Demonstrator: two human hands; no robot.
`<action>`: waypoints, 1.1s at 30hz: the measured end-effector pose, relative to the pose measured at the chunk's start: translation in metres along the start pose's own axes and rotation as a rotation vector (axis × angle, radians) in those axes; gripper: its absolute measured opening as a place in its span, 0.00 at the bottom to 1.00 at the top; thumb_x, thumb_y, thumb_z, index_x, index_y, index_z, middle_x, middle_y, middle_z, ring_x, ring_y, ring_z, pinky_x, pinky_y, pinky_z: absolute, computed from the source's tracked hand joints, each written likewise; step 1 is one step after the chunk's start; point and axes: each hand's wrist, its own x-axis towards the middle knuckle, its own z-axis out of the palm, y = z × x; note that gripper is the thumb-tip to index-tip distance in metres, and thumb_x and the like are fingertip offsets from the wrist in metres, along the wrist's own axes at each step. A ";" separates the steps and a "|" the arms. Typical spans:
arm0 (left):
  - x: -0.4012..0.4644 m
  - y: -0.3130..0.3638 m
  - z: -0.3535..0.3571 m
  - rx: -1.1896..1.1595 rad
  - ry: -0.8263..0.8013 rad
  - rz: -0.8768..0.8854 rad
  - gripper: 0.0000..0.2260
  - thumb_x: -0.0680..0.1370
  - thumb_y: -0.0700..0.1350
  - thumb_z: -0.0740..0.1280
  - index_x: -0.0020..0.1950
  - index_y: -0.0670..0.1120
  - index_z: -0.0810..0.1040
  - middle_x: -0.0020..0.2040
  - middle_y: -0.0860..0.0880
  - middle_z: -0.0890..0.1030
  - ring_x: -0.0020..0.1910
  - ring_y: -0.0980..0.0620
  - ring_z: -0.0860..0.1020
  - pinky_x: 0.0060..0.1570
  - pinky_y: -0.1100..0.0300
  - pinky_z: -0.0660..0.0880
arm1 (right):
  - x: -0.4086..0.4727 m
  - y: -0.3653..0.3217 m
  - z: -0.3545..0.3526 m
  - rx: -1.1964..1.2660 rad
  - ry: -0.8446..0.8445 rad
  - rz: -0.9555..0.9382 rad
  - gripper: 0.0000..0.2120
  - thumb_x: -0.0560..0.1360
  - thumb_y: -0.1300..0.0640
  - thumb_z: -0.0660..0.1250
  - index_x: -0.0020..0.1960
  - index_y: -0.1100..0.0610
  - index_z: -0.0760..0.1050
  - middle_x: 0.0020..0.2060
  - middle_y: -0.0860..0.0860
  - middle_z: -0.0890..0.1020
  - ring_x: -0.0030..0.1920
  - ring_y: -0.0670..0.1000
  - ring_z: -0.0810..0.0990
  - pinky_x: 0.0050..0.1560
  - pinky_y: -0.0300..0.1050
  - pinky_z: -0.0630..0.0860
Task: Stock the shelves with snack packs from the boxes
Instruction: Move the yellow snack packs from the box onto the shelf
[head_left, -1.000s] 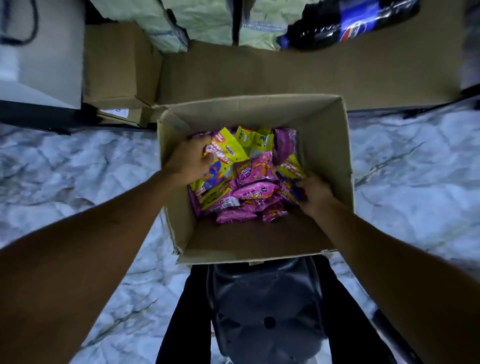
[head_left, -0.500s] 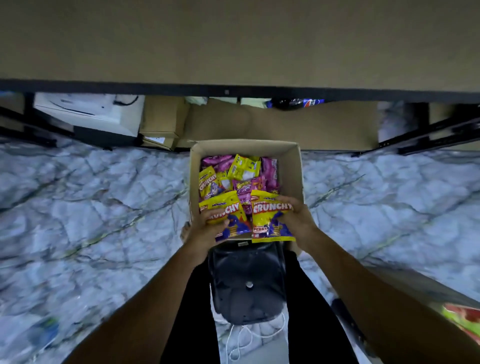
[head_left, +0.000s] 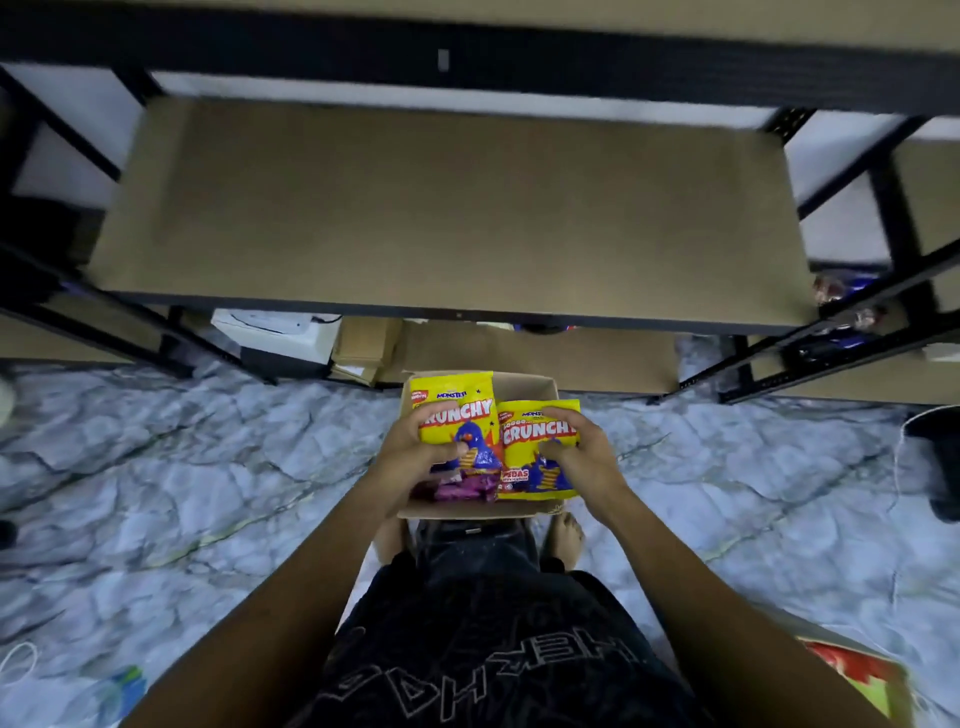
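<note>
My left hand (head_left: 415, 448) grips a yellow Crunchy snack pack (head_left: 457, 410) and my right hand (head_left: 579, 451) grips a second yellow Crunchy pack (head_left: 535, 441). Both packs are held side by side above the open cardboard box (head_left: 530, 387) on the floor in front of my feet. Pink packs (head_left: 460, 488) show inside the box below my left hand. A bare brown shelf board (head_left: 447, 208) spans the view just above and beyond the box.
Black metal shelf frames (head_left: 883, 208) stand left and right of the board. On the lowest shelf behind the box lie small cartons (head_left: 363, 343) and a white box (head_left: 275, 327). A colourful box corner (head_left: 862, 680) sits at bottom right on the marble-patterned floor (head_left: 156, 493).
Both hands went from reaching into the box to lifting two yellow packs out and raising them. The view has risen, bringing the bare shelf board into sight.
</note>
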 end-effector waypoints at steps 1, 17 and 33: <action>-0.008 0.011 0.002 0.013 0.004 0.036 0.23 0.70 0.34 0.75 0.60 0.54 0.78 0.60 0.48 0.78 0.53 0.51 0.81 0.41 0.57 0.80 | -0.011 -0.011 -0.005 -0.003 0.011 -0.031 0.18 0.75 0.67 0.67 0.60 0.49 0.76 0.50 0.51 0.81 0.48 0.56 0.83 0.52 0.56 0.81; -0.137 0.267 0.055 0.251 -0.102 0.787 0.27 0.69 0.31 0.75 0.63 0.51 0.74 0.54 0.59 0.78 0.49 0.62 0.81 0.46 0.66 0.78 | -0.130 -0.219 -0.100 0.158 0.161 -0.862 0.26 0.74 0.71 0.67 0.61 0.44 0.75 0.57 0.48 0.80 0.54 0.50 0.82 0.48 0.52 0.83; -0.067 0.400 0.104 0.433 -0.060 0.923 0.29 0.71 0.33 0.74 0.68 0.50 0.71 0.60 0.52 0.73 0.52 0.59 0.78 0.42 0.72 0.76 | -0.070 -0.363 -0.148 0.284 0.386 -0.795 0.22 0.75 0.69 0.67 0.63 0.49 0.73 0.51 0.48 0.78 0.43 0.46 0.81 0.49 0.57 0.82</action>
